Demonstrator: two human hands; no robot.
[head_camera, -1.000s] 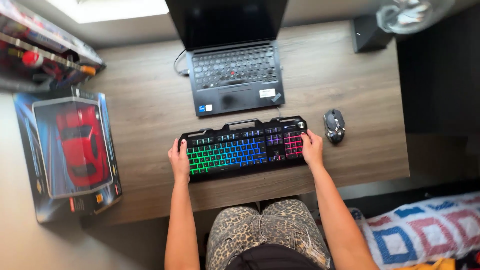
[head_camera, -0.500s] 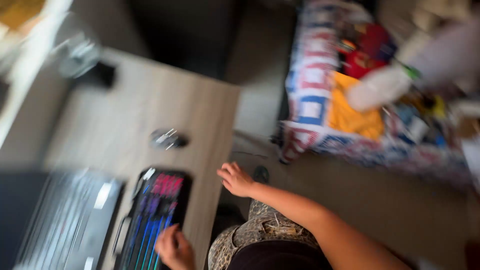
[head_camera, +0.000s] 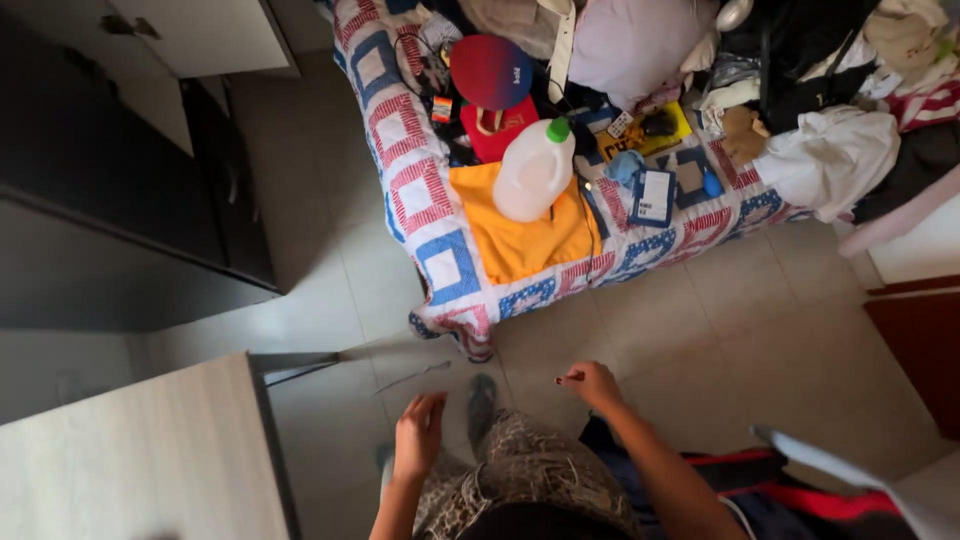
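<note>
My left hand (head_camera: 418, 433) hangs in the air over my patterned trousers (head_camera: 520, 470), fingers loosely curled, holding nothing. My right hand (head_camera: 592, 384) is raised a little further out above the tiled floor (head_camera: 700, 340), fingers bent and apart, also holding nothing. Ahead of both hands lies a bed with a red, white and blue patchwork quilt (head_camera: 420, 190). On it rest a white plastic jug with a green cap (head_camera: 533, 172), an orange cloth (head_camera: 520, 240) and a small dark tablet (head_camera: 653, 197).
A wooden desk corner (head_camera: 150, 450) sits at lower left. Dark cabinets (head_camera: 120, 200) stand along the left. Clothes, a pillow (head_camera: 630, 45) and several small items crowd the bed. A chair with red and dark fabric (head_camera: 800, 490) is at lower right.
My view has swung right, away from the desk, laptop and lit keyboard, toward the bed. Both hands have left the keyboard and now hover in the air.
</note>
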